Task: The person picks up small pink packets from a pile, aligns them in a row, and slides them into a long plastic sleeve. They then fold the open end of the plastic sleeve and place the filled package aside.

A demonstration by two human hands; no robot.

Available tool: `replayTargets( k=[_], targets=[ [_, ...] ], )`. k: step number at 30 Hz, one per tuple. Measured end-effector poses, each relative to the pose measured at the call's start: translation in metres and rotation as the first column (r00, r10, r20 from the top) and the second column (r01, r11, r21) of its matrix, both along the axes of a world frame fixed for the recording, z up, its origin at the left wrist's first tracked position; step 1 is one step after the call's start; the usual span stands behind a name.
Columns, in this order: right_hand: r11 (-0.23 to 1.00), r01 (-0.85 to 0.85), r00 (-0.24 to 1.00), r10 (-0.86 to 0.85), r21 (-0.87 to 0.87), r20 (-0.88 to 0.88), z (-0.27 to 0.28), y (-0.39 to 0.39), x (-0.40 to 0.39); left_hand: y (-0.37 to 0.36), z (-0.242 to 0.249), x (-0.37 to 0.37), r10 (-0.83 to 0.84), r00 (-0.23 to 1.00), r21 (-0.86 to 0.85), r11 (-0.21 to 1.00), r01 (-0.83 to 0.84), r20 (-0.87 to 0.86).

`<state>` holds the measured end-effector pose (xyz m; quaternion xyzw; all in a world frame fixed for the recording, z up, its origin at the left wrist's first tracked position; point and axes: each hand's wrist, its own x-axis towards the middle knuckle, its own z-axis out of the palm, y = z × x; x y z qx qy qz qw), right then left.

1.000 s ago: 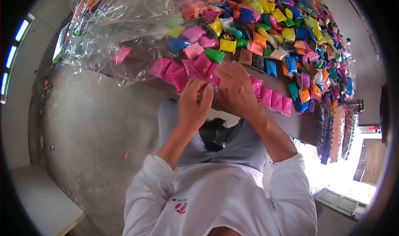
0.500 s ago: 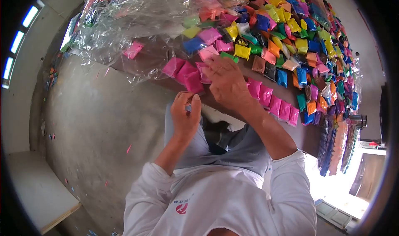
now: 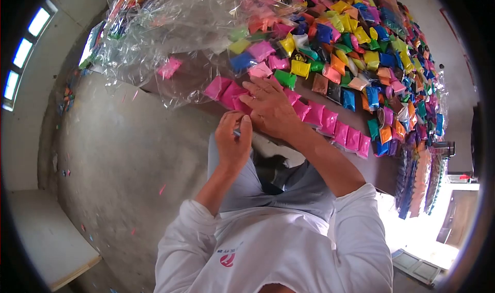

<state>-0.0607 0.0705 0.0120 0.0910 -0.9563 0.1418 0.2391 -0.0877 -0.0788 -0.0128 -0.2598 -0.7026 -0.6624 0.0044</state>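
Left hand [image 3: 233, 138]: your fingers curl by the pink packets [image 3: 328, 120]; I can't tell if they pinch one.
Right hand [image 3: 268, 107]: just slid left, spread over the packets, beside your other hand.
Pink row: along the table's [image 3: 384, 173] near edge; more now show right of your hand, so that side looks fuller.
Far side: colorful packets [image 3: 372, 60].

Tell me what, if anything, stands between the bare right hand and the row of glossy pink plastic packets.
Nothing visible: the right hand is spread over the pink packets. Crumpled clear plastic film lies near their left end, not between.
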Motion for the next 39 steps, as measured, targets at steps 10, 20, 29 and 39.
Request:
replayTargets(
  k=[10, 20, 29, 39],
  targets=[
    [0.999, 0.037, 0.998, -0.035, 0.031, -0.050, 0.006, -0.009, -0.020, -0.020, -0.016, 0.008, 0.080, 0.977, 0.075, 0.993, -0.096, 0.195],
    [0.999, 0.035, 0.996, -0.033, 0.026, -0.083, -0.002, -0.017, -0.036, -0.033, -0.022, 0.013, 0.064, 0.889, 0.096, 0.988, -0.120, 0.453],
    [0.985, 0.144, 0.990, -0.144, -0.099, 0.009, 0.000, -0.013, 0.026, -0.036, -0.038, 0.050, 0.016, 0.853, 0.049, 0.998, -0.048, 0.522],
    [0.945, 0.293, 0.919, -0.320, -0.142, -0.229, 0.011, 0.022, 0.047, -0.007, -0.025, 0.077, -0.127, 0.911, -0.119, 0.975, 0.187, 0.393]
  ],
)
